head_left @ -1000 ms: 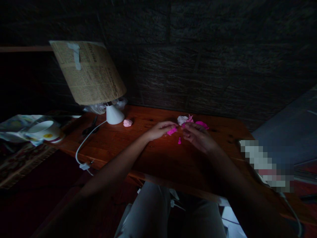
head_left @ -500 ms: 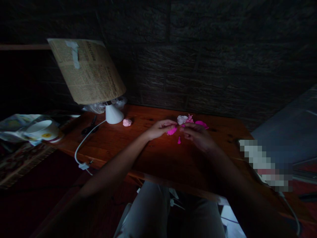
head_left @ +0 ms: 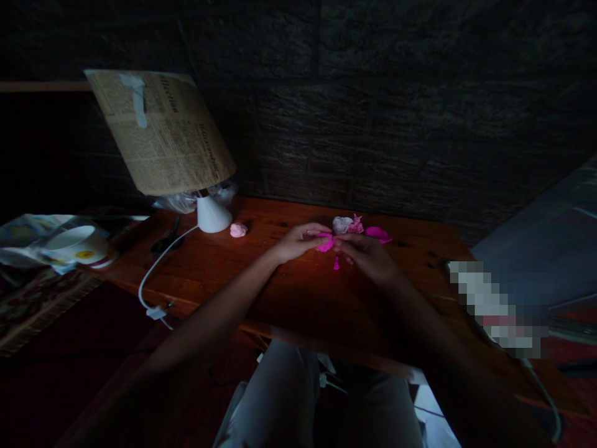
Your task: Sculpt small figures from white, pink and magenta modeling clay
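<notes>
My left hand (head_left: 302,241) is closed on a thin, bright pink piece (head_left: 325,244) that looks like a soft petal. From the right, my right hand (head_left: 366,252) pinches the edge of this same pink piece, its fingertips close to those of the left. Just below the fingers a small magenta stub (head_left: 336,263) rests on the wooden table. Behind the hands lie a whitish crumpled lump (head_left: 342,224) and a pink ruffled lump (head_left: 356,224). A flat magenta piece (head_left: 379,234) lies past my right hand. The material of these pieces is hard to make out.
A white-based lamp (head_left: 213,214) with a newspaper shade stands at the back left, a pale pink lump (head_left: 238,230) beside it. Dark scissors (head_left: 168,238) and a white cup (head_left: 78,244) are further left. A blurred-out flat object (head_left: 494,308) lies on the right. Dark wall behind.
My right hand has moved left, and its fingertips now meet the pink piece in my left hand. The left hand has hardly moved. The view has shifted slightly.
</notes>
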